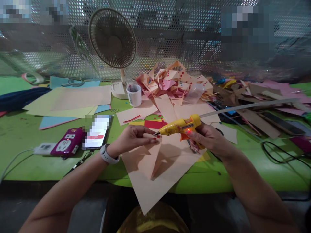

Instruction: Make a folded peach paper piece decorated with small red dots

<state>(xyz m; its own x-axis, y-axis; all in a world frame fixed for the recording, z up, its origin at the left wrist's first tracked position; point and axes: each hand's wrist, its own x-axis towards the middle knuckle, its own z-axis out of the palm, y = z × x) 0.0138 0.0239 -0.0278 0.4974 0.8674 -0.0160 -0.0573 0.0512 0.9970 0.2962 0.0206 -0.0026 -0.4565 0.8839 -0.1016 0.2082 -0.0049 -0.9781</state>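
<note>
My right hand (206,137) is wrapped round the handle of a yellow hot glue gun (179,126) with an orange trigger and a lit red light. A long whitish glue stick (243,106) sticks out of its back. The metal nozzle points left, right at the fingertips of my left hand (136,137). Those fingers are closed on a folded piece of peach paper (155,158), with small red bits by the fingertips. Beneath it lies a peach paper sheet (145,194), one corner jutting past the table's front edge. Scissors partly show behind my right hand.
A white fan (113,45) and a white cup (134,96) stand behind, beside a heap of folded peach papers (167,81). On the left are a phone (97,131), a purple power strip (69,142) and coloured sheets (70,100). Brown paper scraps (257,121) and black cables (274,155) lie right.
</note>
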